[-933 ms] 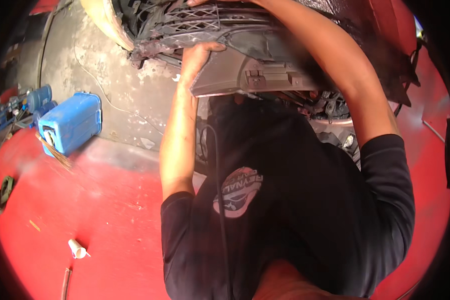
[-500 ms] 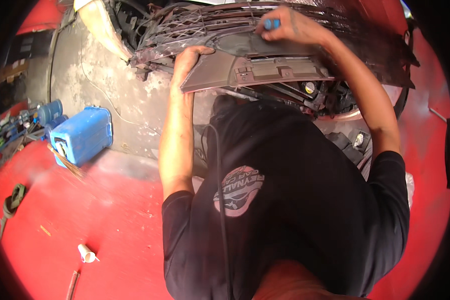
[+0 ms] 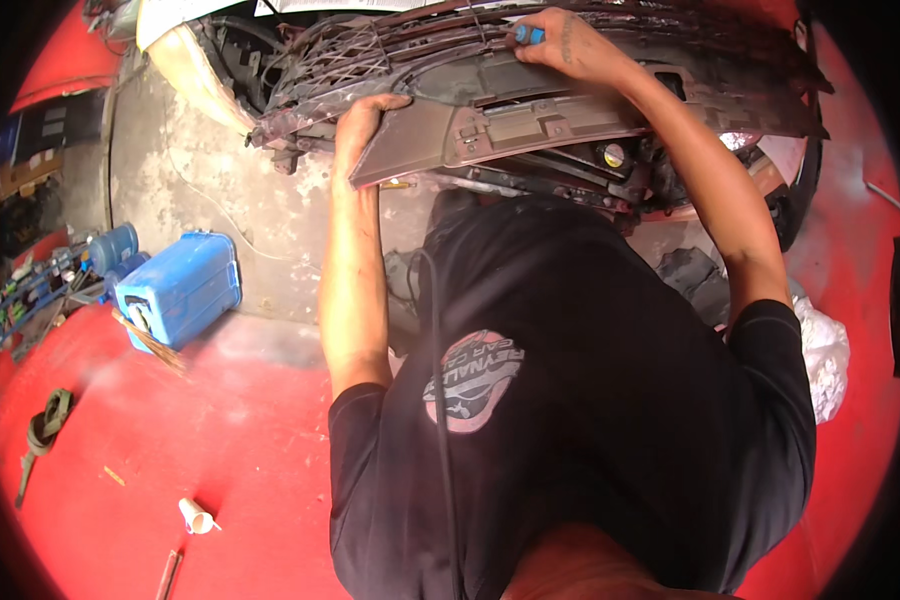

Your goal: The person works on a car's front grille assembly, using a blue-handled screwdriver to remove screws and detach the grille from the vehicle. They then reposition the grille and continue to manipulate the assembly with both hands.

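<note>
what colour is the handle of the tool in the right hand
Blue: the tool handle sticks out of the right hand against the bumper grille, seen in the head view.

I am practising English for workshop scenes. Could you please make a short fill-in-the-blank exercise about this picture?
1. The right hand holds a tool with a ____ handle.
2. The left hand grips the edge of the car's front ____.
3. The blue plastic container lies on the person's ____ side.

Missing words: blue; bumper; left

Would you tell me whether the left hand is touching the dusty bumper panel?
Touching: the head view shows the left hand pressed against the edge of the bumper panel, fingers curled over it.
</note>
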Available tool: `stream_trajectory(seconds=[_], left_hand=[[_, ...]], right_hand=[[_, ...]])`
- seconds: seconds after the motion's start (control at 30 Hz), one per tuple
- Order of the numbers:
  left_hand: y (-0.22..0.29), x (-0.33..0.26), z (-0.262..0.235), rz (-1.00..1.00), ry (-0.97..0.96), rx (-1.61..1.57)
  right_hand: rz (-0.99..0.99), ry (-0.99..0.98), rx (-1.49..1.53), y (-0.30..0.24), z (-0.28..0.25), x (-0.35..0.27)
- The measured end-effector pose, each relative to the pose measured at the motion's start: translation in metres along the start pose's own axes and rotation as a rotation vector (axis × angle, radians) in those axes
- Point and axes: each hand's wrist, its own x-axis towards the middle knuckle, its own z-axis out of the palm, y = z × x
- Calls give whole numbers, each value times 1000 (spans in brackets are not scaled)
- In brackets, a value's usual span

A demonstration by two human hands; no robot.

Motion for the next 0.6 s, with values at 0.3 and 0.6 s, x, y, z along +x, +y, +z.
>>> stream_trajectory(seconds=[0.3, 0.6], left_hand=[[2, 3, 0, -29, -81, -31], [5, 1, -1, -26, -65, -13]], right_hand=[[-82, -153, -46, 7, -17, -13], [-341, -49, 11, -22, 20, -24]])
